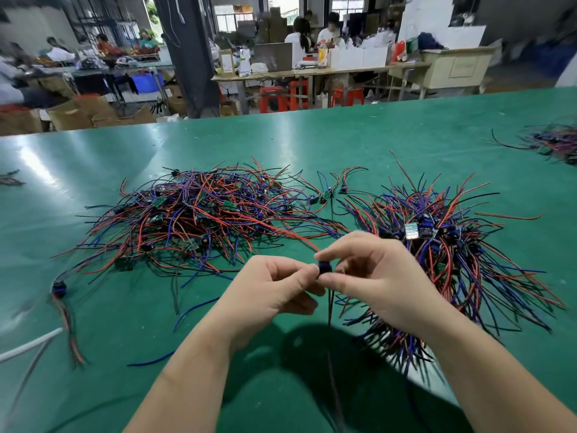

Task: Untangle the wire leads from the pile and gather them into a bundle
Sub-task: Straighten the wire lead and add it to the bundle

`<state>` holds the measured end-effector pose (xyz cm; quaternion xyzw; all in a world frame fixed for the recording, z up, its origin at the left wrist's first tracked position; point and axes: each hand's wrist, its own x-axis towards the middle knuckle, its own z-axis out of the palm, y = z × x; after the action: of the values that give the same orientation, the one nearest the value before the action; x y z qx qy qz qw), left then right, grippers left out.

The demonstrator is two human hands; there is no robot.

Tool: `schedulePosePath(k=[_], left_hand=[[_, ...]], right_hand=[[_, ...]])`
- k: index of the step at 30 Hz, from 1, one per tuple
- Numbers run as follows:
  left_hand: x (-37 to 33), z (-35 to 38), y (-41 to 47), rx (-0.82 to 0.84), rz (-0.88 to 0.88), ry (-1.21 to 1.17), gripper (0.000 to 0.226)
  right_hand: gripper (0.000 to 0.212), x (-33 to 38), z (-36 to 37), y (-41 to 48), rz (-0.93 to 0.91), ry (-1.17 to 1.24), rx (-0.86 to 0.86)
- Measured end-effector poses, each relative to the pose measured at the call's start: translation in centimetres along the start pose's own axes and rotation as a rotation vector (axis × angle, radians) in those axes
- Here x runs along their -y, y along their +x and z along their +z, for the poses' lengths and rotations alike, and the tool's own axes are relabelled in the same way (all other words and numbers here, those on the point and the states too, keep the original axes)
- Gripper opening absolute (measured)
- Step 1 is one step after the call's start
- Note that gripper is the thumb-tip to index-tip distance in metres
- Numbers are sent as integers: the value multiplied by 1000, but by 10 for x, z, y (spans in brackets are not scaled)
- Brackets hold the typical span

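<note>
1. Your left hand (274, 285) and right hand (374, 276) both pinch one small blue-black plug (324, 268) between thumb and forefinger. Each grip is clamped on it, just above the green matted counter (312, 135).
2. Below the plug, thin dark wire leads (330, 307) hang straight down between your wrists. A red lead (299, 240) runs from beside the plug up and to the left.
3. Left of the plug and beyond it lies the loose tangled pile of red, blue and black wire leads (199, 214), dotted with small green circuit boards. The red lead seems to run back into it, though I cannot tell where it ends.
4. Just right of the plug sits the gathered bundle of leads (443, 245), its heads together and its ends fanned out.
5. If you pull while the red lead is caught, you will likely drag its neighbours out of the pile or strain a joint.
6. On the way across, the hanging leads could snag in the bundle's fanned ends and tangle it again.
</note>
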<state>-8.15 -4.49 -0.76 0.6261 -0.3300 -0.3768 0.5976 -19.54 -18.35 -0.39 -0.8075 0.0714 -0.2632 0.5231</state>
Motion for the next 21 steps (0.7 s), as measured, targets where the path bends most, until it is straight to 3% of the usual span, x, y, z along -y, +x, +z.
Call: schedulePosePath(k=[2, 5, 8, 12, 16, 21], left_hand=[[1, -3, 3, -147, 95, 106, 23], [7, -22, 6, -524, 217, 793, 19], [17, -40, 7, -646, -6, 1225, 47], [31, -59, 11, -624, -346, 1303, 63], [36, -74, 13, -603, -467, 1279, 57], [32, -79, 16, -716, -464, 1287, 40]], right_hand=[[22, 3, -6, 2, -76, 29, -142], [22, 6, -25, 5, -167, -39, -445], [25, 2, -47, 8, -74, -179, -695], [49, -5, -54, 9, 223, -499, -663], [49, 5, -39, 7, 174, -437, -611], [43, 9, -26, 5, 158, -402, -576]])
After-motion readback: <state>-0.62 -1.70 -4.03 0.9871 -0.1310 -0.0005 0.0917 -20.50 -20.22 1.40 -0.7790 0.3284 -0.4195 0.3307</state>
